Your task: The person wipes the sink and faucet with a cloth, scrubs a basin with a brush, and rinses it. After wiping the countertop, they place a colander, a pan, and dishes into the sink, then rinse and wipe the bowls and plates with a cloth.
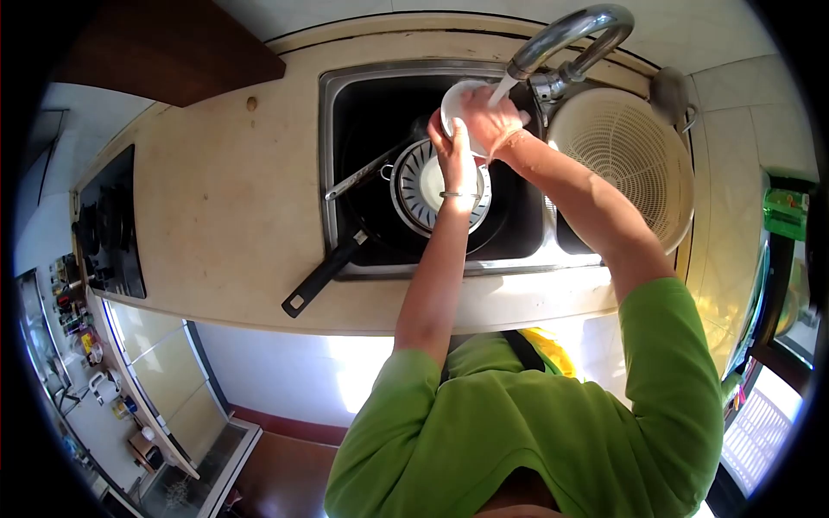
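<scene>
A white bowl (451,102) is tilted under the faucet above the sink. My left hand (451,142) is closed on its near side, with a thin bracelet at the wrist. My right hand (492,121) is pressed into the bowl with its fingers curled; whether they hold anything is hidden. Running water (503,89) from the faucet (566,39) falls onto that hand. Below my left wrist, a patterned bowl (414,194) with a white dish (434,183) inside sits in a dark pan (494,226).
The pan's black handle (324,274) juts over the sink's front rim (414,269) and counter. A long-handled utensil (367,175) leans across the sink's left side. At the right stands a large cream plastic basket (626,129). A dark stovetop (117,223) lies far left.
</scene>
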`<move>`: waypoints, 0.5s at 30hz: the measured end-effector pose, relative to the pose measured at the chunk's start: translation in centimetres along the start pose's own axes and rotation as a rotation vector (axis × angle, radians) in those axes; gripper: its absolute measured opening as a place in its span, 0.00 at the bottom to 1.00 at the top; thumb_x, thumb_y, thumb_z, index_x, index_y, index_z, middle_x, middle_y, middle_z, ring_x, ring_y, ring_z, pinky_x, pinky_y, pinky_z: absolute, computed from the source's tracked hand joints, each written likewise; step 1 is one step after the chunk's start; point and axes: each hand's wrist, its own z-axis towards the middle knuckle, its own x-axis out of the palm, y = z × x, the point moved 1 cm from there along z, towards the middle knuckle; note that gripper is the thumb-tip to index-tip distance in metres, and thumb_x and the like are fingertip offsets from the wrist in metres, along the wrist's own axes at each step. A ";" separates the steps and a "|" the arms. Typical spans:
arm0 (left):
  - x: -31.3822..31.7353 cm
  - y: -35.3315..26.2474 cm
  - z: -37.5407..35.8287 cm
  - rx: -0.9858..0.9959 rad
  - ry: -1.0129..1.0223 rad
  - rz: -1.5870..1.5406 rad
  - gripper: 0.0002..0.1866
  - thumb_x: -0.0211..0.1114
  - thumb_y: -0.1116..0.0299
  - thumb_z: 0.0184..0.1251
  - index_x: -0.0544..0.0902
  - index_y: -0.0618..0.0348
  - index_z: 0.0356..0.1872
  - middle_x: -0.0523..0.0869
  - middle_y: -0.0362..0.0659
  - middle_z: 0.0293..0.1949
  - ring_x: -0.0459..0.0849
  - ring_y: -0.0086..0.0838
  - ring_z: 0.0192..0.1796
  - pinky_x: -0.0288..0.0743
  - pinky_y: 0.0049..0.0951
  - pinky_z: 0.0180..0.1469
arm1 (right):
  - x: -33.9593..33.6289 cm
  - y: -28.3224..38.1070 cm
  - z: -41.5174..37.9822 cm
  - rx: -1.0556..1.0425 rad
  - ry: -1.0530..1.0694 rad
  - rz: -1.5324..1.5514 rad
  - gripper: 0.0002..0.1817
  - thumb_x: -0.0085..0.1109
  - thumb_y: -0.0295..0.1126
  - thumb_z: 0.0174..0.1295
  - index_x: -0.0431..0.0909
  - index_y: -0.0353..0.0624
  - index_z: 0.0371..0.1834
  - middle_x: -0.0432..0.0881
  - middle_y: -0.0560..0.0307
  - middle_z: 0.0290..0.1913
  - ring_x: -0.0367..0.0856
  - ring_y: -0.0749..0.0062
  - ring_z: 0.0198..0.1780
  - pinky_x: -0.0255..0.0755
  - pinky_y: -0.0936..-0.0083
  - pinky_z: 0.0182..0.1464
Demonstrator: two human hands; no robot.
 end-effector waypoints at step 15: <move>-2.4 2.9 0.2 -0.251 0.150 -0.762 0.30 0.45 0.45 0.58 0.63 0.61 0.52 0.72 0.47 0.47 0.72 0.35 0.47 0.68 0.34 0.49 | -4.2 0.7 -3.9 -0.430 0.384 0.126 0.15 0.55 0.32 0.41 0.71 0.45 0.35 0.74 0.48 0.32 0.76 0.57 0.30 0.70 0.65 0.30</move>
